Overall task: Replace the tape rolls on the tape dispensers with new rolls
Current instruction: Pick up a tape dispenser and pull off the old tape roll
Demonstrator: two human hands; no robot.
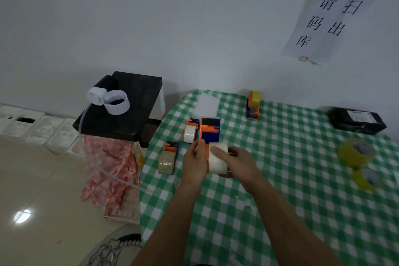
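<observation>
White tape roll (218, 161), wide and semi-opaque, sits just above the green-and-white checked tablecloth (313, 179), at the near end of the large orange-and-blue plastic tape dispenser (210, 128). The roll's axis runs left to right, hand to hand, with one round face toward each palm.

Left hand (194, 162) is against the roll's left side, thumb up. Its fingers curl on the dispenser's orange side plate, but the exact contact is partly hidden. Right hand (239, 164) clamps the roll from the right, thumb laid over the top and fingers wrapped round the far side, so it carries the roll.

Judgement: the roll is going onto the hub, and whether it is fully home cannot be told. Any seating push would run leftward along the axis, toward the orange plate braced by the left hand.

Surroundings:
- Black box (129, 123) stands off the table, with two empty white cardboard cores (121, 108) on top.
- Small dispenser with a tan roll (168, 157) lies just beside the left hand and is the closest thing in the way.
- Small dispenser with a white roll (190, 130) lies just beside the large dispenser.
- Dispenser with a yellow roll (253, 104) stands near the wall.
- Black wrapped parcel (357, 120) and two loose yellow tape rolls (356, 153) lie well apart to the right.
</observation>
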